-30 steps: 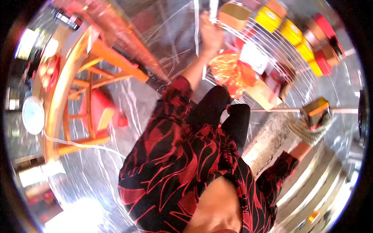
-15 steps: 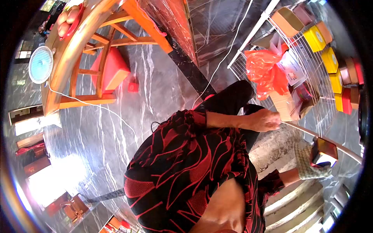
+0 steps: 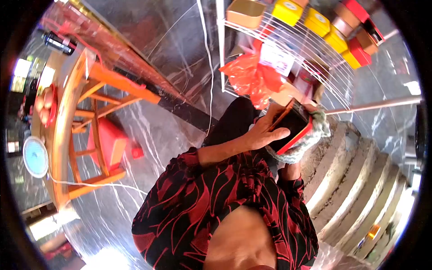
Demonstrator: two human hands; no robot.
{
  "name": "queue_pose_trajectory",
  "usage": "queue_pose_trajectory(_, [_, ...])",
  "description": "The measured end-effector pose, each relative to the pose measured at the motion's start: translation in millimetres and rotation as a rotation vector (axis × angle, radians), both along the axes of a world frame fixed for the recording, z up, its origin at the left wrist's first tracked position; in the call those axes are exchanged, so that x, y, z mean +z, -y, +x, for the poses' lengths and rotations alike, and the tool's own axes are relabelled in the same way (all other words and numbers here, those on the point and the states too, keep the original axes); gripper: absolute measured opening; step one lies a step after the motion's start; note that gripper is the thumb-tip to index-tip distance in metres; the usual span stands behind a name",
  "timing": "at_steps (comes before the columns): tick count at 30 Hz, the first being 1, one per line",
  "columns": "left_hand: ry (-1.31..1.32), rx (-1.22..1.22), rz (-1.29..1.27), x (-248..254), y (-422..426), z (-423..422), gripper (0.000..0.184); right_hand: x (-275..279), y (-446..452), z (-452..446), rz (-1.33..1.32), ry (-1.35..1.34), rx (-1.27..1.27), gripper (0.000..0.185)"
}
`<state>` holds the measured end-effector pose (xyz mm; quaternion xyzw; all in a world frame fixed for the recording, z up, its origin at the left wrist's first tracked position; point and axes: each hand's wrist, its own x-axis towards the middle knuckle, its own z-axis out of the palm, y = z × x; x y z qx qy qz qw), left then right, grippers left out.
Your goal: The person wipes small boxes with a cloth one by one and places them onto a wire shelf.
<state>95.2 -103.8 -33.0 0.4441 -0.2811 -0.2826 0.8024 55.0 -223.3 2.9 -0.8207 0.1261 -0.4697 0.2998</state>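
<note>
At the far left, a white-rimmed blue disc (image 3: 35, 156) was too blurred to identify, beside a curved wooden table (image 3: 58, 177). Wooden bars beneath partly hid a red stool (image 3: 119, 147). Farther right, an orange-red plastic bag (image 3: 247, 74) lay on a white wire rack (image 3: 335, 78), covering some of what was there. The bare left hand (image 3: 258, 135) was partly open, its thumb along the near edge of an open-topped box (image 3: 297, 119); its other fingers could not be made out fully. The box, dark within and red-edged, sat tilted between both hands, before the torso. The right hand (image 3: 320, 123), in a grey knitted glove, cupped it from beneath, mostly hidden by it. Beyond, stone steps (image 3: 346, 198) ran into the dark lens border.
</note>
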Motion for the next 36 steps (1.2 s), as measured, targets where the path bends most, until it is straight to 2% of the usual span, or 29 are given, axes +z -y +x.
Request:
queue_pose_trajectory(2, [0.024,-0.039,0.066,6.5,-1.5,-1.5,0.067,7.1,7.5,-1.6,0.09,-0.176,-0.05,0.013])
queue_pose_trajectory(3, [0.052,-0.038,0.06,2.7,-0.3,-3.2,0.067,17.2,15.3,-1.4,-0.264,-0.151,-0.039,0.009])
queue_pose_trajectory(4, [0.08,-0.035,0.054,2.4,1.7,-5.2,0.067,9.4,21.3,-1.1,-0.079,-0.086,0.019,0.01])
queue_pose_trajectory(5, [0.065,-0.026,0.026,5.7,4.5,-8.1,0.067,4.4,24.2,-4.1,0.065,-0.15,-0.001,0.011])
queue_pose_trajectory(7, [0.116,-0.041,0.077,3.2,6.0,-5.7,0.067,-1.8,27.5,-7.0,0.207,-0.198,-0.031,0.012])
queue_pose_trajectory(9, [0.143,-0.035,0.112,1.9,8.6,-4.9,0.062,-10.1,30.2,-5.4,0.564,-0.019,0.157,0.027])
queue_pose_trajectory(10, [0.153,-0.046,0.11,-1.0,12.5,-4.8,0.062,-11.1,26.4,-4.9,0.707,0.041,0.237,0.028])
queue_pose_trajectory(12, [-0.005,0.054,-0.013,-6.7,21.7,-3.0,0.058,-8.1,16.0,-6.3,0.892,0.083,0.353,0.031])
queue_pose_trajectory(14, [0.062,0.178,0.025,3.8,21.7,6.1,0.051,-1.3,6.9,-5.5,0.989,0.097,0.423,0.033])
queue_pose_trajectory(16, [-0.063,0.193,0.019,4.9,21.8,8.3,0.049,4.3,-1.7,-3.8,1.032,0.094,0.452,0.036])
queue_pose_trajectory(20, [0.09,0.161,0.061,9.0,22.3,13.7,0.052,12.7,-10.3,6.2,1.15,0.118,0.445,0.042])
queue_pose_trajectory(23, [0.085,0.091,0.059,9.4,21.6,6.1,0.059,19.2,1.8,11.6,1.255,0.171,0.335,0.046])
queue_pose_trajectory(24, [0.076,0.067,0.054,9.9,20.0,2.0,0.06,7.5,17.0,8.4,1.102,0.128,0.414,0.051])
queue_pose_trajectory(26, [0.038,0.009,0.075,12.5,15.5,-3.4,0.066,20.6,15.0,6.6,1.135,0.201,0.517,0.051])
queue_pose_trajectory(27, [0.056,-0.01,0.125,5.1,14.7,-1.5,0.067,35.9,8.6,2.2,1.412,0.239,0.6,0.042])
queue_pose_trajectory(28, [0.073,-0.031,0.177,-2.5,13.3,0.5,0.067,21.2,15.9,2.7,1.413,0.241,0.599,0.042])
queue_pose_trajectory(30, [0.031,-0.032,0.142,-6.5,12.2,4.6,0.068,-33.5,47.5,2.4,1.158,0.217,0.437,0.04])
queue_pose_trajectory(31, [-0.012,-0.037,0.107,-6.3,11.9,8.1,0.069,-44.3,63.7,4.7,1.313,0.248,0.329,0.032])
queue_pose_trajectory(32, [-0.111,-0.043,0.105,6.2,8.3,14.6,0.07,-53.3,79.7,-0.8,1.194,0.23,0.21,0.031])
queue_pose_trajectory(33, [0.001,0.047,0.237,3.4,-1.3,25.8,0.068,-62.9,101.8,-10.2,0.911,0.165,0.044,0.029])
queue_pose_trajectory(34, [0.205,0.237,0.347,-3.7,-8.1,41.5,0.065,-66.6,125.5,-21.1,0.54,0.047,-0.185,0.028])
queue_pose_trajectory(35, [0.2,0.303,0.315,-0.3,-13.7,52.4,0.064,-65.6,153.8,-31.7,0.116,-0.099,-0.393,0.027])
queue_pose_trajectory(36, [0.132,0.339,0.212,9.9,-23.5,63.2,0.063,-31.0,164.1,-41.1,-0.632,-0.222,-0.704,0.021])
